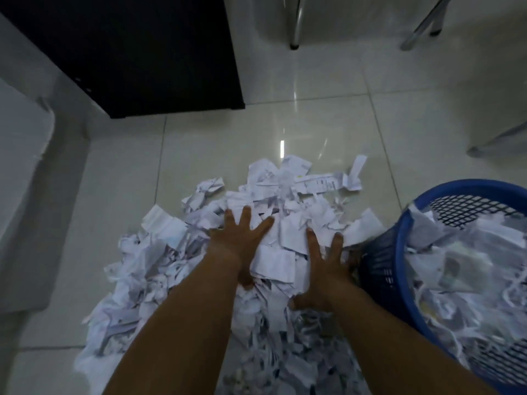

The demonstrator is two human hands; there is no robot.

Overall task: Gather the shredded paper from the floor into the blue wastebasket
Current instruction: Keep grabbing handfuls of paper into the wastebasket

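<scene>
A wide heap of white shredded paper (159, 269) covers the tiled floor in front of me. My left hand (239, 238) lies flat on top of the heap, fingers spread, holding nothing. My right hand (325, 269) rests on the paper a little to the right, fingers apart, thumb tucked against the pile. The blue wastebasket (399, 243) with mesh walls stands at the right, touching the heap's edge, and holds a good deal of shredded paper (467, 275). My right hand is just left of its rim.
A black cabinet (137, 52) stands at the back left. Metal chair legs (295, 24) are at the back, another leg (496, 141) at the right. A pale grey object (22, 155) is at the left. Glossy floor tiles (313, 121) lie beyond the heap.
</scene>
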